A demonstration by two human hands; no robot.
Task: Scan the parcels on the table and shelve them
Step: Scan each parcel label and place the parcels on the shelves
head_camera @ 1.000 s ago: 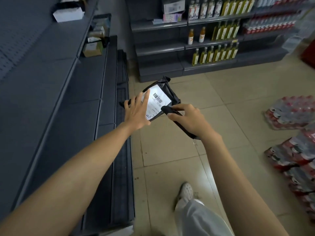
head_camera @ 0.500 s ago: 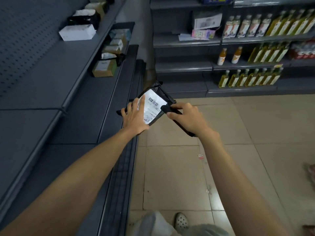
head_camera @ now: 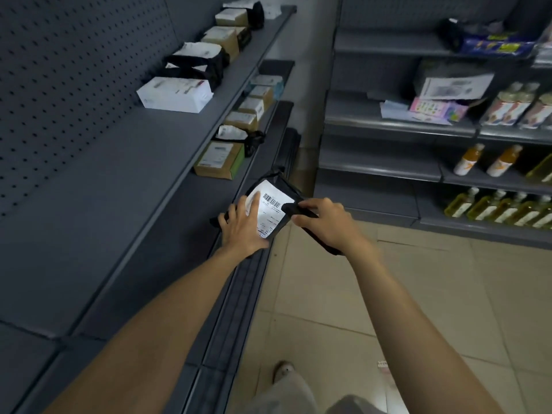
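A black plastic parcel [head_camera: 283, 186] with a white barcode label faces up in front of me, over the edge of the grey shelving. My left hand [head_camera: 243, 225] holds it from the left, thumb on the label. My right hand [head_camera: 324, 219] grips a black handheld scanner [head_camera: 319, 237], its head resting at the label's right edge. The scanner's body runs under my palm and is mostly hidden.
Grey shelves [head_camera: 143, 162] run along my left with a white box [head_camera: 174, 94], black bags and cardboard parcels [head_camera: 219, 159] further back. Ahead on the right, another rack [head_camera: 388, 168] carries bottles and packets. Tiled floor lies below, with my foot near the bottom.
My view has swung left and up along the shelves; the bottle packs on the floor have left the frame. Both hands keep the same hold on the parcel and scanner.
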